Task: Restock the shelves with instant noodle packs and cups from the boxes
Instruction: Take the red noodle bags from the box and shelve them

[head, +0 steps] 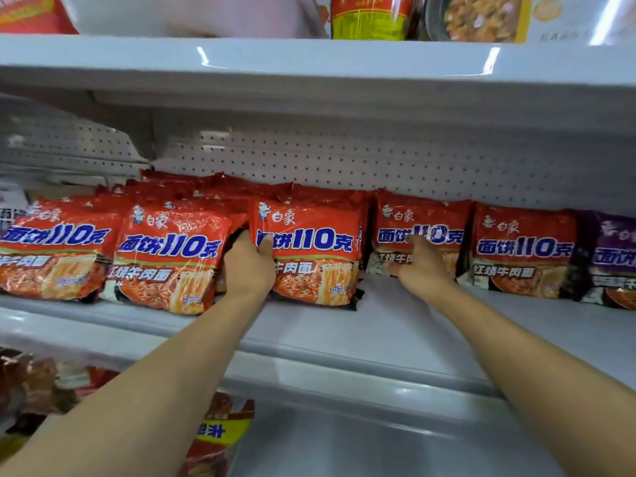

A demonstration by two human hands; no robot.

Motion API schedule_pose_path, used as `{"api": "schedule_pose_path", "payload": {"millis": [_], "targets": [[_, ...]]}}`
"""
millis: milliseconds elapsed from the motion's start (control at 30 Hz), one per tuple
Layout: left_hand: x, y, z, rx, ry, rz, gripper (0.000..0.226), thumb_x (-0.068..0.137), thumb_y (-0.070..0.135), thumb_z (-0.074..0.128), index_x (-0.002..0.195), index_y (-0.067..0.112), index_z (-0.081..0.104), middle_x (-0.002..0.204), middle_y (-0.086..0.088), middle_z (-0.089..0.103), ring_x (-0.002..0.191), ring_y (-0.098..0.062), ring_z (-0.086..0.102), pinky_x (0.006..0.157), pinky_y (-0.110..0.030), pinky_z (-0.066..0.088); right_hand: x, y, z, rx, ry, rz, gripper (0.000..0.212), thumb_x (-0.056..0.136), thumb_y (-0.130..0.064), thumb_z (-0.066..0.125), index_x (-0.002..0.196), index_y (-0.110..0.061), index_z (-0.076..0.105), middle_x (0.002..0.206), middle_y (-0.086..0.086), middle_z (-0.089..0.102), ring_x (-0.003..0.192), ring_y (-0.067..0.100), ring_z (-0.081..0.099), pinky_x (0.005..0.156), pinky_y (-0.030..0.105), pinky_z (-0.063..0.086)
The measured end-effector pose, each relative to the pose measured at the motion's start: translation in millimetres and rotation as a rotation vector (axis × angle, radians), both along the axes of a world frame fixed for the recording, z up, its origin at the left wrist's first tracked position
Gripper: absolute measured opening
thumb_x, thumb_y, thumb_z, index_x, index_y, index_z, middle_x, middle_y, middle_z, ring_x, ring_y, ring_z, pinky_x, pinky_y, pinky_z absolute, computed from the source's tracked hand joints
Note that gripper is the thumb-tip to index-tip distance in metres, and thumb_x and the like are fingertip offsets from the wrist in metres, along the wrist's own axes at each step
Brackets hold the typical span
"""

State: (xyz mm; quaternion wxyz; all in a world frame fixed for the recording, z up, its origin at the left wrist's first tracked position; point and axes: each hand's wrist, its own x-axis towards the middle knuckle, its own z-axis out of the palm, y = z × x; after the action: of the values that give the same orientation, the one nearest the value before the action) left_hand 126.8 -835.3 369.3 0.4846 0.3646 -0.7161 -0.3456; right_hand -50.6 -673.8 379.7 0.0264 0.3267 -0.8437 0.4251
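Hands (pixel 249 261), red noodle pack (pixel 309 253), blue lettering

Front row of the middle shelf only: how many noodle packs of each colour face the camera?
Red packs: 5
Purple packs: 1
Total: 6
Packs stacked behind the row are too hidden to count.

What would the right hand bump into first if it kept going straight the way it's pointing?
Most likely the red noodle pack right in front of it. The right hand reaches toward that pack with loose fingers, and its fingertips already overlap the pack's front in the picture. Whether they touch yet is hard to tell.
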Motion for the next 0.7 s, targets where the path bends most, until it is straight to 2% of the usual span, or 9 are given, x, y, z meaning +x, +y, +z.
{"api": "schedule_pose_path", "payload": {"millis": [200,367,567,633,700], "targets": [[-7,2,-6,-0.142,-0.141,0.127,0.033,0.098,0.015,0.048,0.125,-0.001,0.038,0.108,-0.028,0.062,0.092,-0.045,0.062,0.073,-0.049,0.05,2,3,-2,0.061,0.065,0.019,0.072,0.089,-0.032,0.064,0.147,-0.015,0.025,0.153,0.01,0.026,0.141,0.029,0.023,0.112,0.041,0.027],[-11,2,-7,-0.315,-0.249,0.186,0.041,0.097,0.007,0.046,0.134,-0.001,0.031,0.122,-0.025,0.053,0.099,-0.045,0.059,0.073,-0.048,0.046,12,7,0,0.084,0.097,0.044,0.071,0.092,-0.034,0.06,0.149,-0.015,0.022,0.155,0.008,0.022,0.143,0.027,0.017,0.114,0.04,0.021],[-6,12,-2,-0.451,-0.471,0.19,0.059,0.089,-0.004,0.048,0.144,0.001,0.025,0.143,-0.026,0.028,0.124,-0.041,0.039,0.09,-0.046,0.043,30,23,2,0.131,0.12,0.059,0.078,0.088,-0.036,0.064,0.15,-0.019,0.019,0.155,0.005,0.022,0.143,0.026,0.016,0.114,0.038,0.021],[-1,21,0,-0.46,-0.575,0.187,0.062,0.088,0.0,0.052,0.144,0.004,0.025,0.149,-0.025,0.019,0.131,-0.041,0.031,0.097,-0.045,0.04,38,32,4,0.138,0.126,0.059,0.078,0.087,-0.037,0.065,0.15,-0.02,0.021,0.155,0.005,0.022,0.143,0.027,0.015,0.114,0.04,0.019],[7,30,1,-0.481,-0.662,0.171,0.064,0.088,0.007,0.056,0.144,0.007,0.025,0.151,-0.023,0.019,0.136,-0.039,0.026,0.102,-0.046,0.035,47,43,5,0.142,0.134,0.054,0.078,0.087,-0.037,0.066,0.149,-0.021,0.022,0.155,0.006,0.022,0.143,0.029,0.014,0.116,0.043,0.019]]}}
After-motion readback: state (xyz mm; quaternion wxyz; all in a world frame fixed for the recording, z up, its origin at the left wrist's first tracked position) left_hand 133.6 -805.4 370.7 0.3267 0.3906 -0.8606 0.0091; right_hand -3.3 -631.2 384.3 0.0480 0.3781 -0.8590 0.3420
